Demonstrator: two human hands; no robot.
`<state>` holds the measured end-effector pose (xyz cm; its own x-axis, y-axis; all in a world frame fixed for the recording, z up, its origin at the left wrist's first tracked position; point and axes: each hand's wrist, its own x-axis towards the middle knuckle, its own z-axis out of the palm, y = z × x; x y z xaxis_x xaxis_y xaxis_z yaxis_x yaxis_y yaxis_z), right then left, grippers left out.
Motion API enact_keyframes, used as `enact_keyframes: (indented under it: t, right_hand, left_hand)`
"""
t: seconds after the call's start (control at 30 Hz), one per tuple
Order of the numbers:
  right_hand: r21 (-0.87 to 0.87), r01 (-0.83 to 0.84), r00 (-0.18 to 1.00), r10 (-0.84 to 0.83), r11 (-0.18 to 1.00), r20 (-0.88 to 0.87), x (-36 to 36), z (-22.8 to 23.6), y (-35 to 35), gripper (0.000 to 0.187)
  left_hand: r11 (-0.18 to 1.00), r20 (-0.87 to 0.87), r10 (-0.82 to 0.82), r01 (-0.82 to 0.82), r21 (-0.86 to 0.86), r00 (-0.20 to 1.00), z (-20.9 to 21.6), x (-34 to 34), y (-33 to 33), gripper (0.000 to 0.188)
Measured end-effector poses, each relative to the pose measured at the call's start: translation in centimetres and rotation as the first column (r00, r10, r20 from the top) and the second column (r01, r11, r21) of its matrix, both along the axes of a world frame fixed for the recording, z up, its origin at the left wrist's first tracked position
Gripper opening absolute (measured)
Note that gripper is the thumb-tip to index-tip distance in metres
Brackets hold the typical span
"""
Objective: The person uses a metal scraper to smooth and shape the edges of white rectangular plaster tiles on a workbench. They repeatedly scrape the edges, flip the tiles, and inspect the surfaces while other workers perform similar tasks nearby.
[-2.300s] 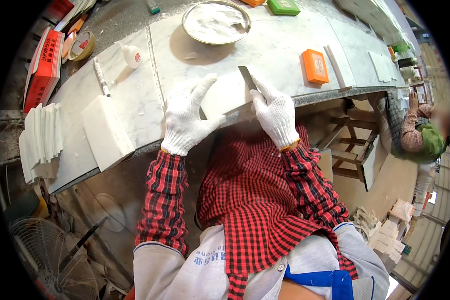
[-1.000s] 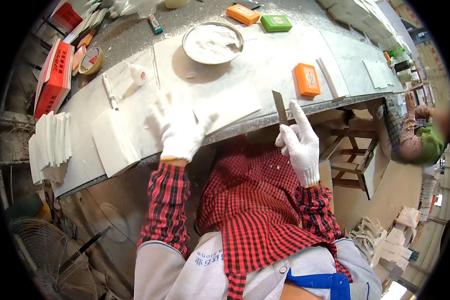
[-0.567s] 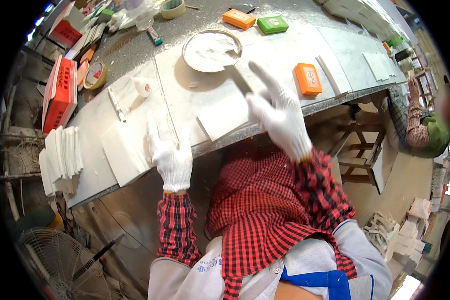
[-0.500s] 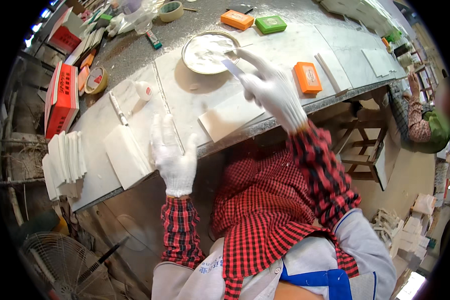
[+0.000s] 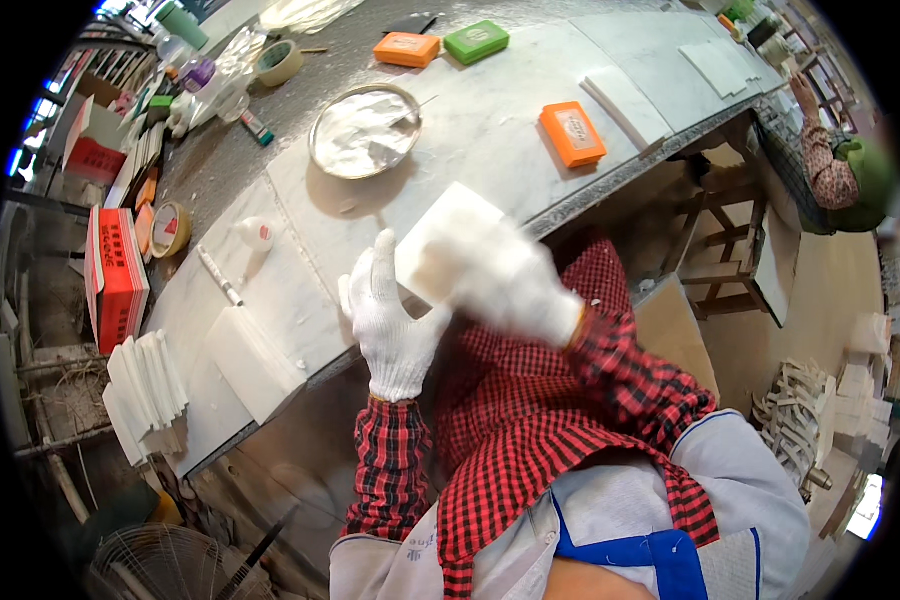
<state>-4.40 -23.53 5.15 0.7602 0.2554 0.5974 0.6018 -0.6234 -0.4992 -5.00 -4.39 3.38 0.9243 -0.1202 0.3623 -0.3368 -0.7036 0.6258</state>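
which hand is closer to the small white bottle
Left. The left hand is to the right of the small white bottle and lower in view. The right hand, blurred by motion, is farther right, at a white tile.

- Your left hand and right hand are wearing plain white gloves.
- Your sleeve covers are showing red-and-black plaid, your apron smaller red-and-black checks.
- Your shirt is showing pale grey with blue trim.
- The flat slab is showing white.
- The nearer box and farther box are showing orange, the third box green.
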Motion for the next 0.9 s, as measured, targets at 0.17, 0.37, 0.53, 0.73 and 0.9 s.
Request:
enact_keyframes:
  t: [0.17,0.37,0.53,0.73,0.9]
  right_hand:
    - [-0.157,-0.256,0.946,0.214,0.954,-0.243,-0.5,-0.9,-0.2,0.063]
    - [-0.157,0.183,0.981,-0.191,0.971,-0.037,0.8,-3.7,-5.3,0.049]
    - [0.262,0.215,0.967,-0.168,0.941,-0.191,-6.4,-4.3,-7.4,0.038]
    - [0.771,0.616,0.423,0.758,0.161,-0.497,-8.1,-3.8,-5.8,0.056]
    - [0.823,0.549,0.607,0.746,-0.146,-0.273,-6.5,-1.8,-5.3,0.051]
  left_hand:
    - [0.989,0.005,0.006,-0.005,-0.151,1.000,-0.4,-1.5,-1.8,0.096]
    - [0.997,0.030,0.038,-0.036,-0.062,0.999,0.6,-2.7,-3.4,0.099]
    - [0.998,0.152,0.001,-0.009,0.056,0.988,1.4,-3.1,-4.6,0.099]
    - [0.997,0.214,-0.042,0.027,0.072,0.976,2.3,-4.4,-6.7,0.101]
    - [0.999,0.175,0.031,-0.034,0.014,0.984,2.4,-7.4,-9.6,0.104]
